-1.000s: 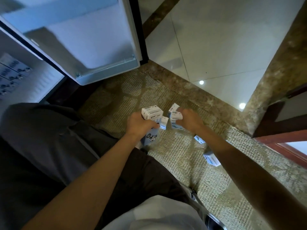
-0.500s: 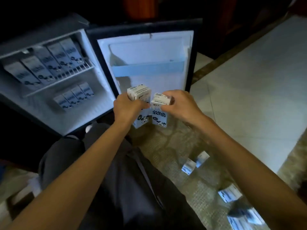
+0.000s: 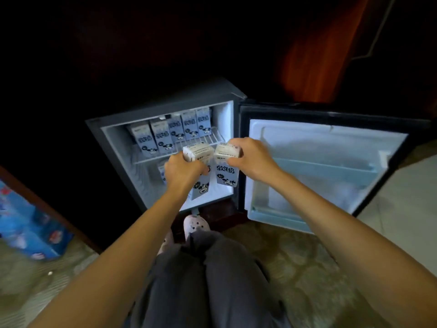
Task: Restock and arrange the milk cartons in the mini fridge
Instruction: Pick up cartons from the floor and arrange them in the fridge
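The mini fridge stands open in front of me, its door swung out to the right. Several blue-and-white milk cartons stand in a row on its upper wire shelf. My left hand grips one upright milk carton by its top. My right hand grips a second carton right beside it. Both cartons hang in front of the fridge opening, at the lower compartment. Another carton on the fridge floor peeks out behind my left hand.
A blue printed box lies on the floor at the left. My knees in grey trousers and a white shoe are just before the fridge. The door's shelves hold nothing. The room behind is dark.
Both hands lifted a carton each off the carpet and carried them up and left to the fridge opening. My view swung from the floor to face the fridge.
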Available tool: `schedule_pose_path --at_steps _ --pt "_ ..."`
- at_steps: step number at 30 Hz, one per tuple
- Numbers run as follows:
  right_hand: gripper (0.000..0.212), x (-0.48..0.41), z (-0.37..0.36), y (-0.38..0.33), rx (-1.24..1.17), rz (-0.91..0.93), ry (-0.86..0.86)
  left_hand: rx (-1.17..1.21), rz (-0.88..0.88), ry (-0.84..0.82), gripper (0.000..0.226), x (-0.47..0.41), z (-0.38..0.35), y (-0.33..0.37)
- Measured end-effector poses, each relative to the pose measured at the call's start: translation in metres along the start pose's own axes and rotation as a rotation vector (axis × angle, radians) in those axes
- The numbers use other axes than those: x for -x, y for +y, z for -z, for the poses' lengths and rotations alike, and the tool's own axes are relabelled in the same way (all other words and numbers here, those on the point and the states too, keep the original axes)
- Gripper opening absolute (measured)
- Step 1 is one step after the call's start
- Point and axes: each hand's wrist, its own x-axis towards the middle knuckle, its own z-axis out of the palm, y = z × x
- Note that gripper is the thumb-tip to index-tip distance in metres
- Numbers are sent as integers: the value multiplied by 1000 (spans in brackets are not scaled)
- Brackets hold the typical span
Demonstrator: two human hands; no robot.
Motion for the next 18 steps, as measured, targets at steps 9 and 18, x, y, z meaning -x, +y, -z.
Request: schedule_pose_path --at_steps 9,18 --pt "28 -111 -64 -4 127 105 39 -36 28 43 25 -95 33 -38" --pt "48 -181 -109 8 134 214 73 -28 47 -33 24 -155 38 -64"
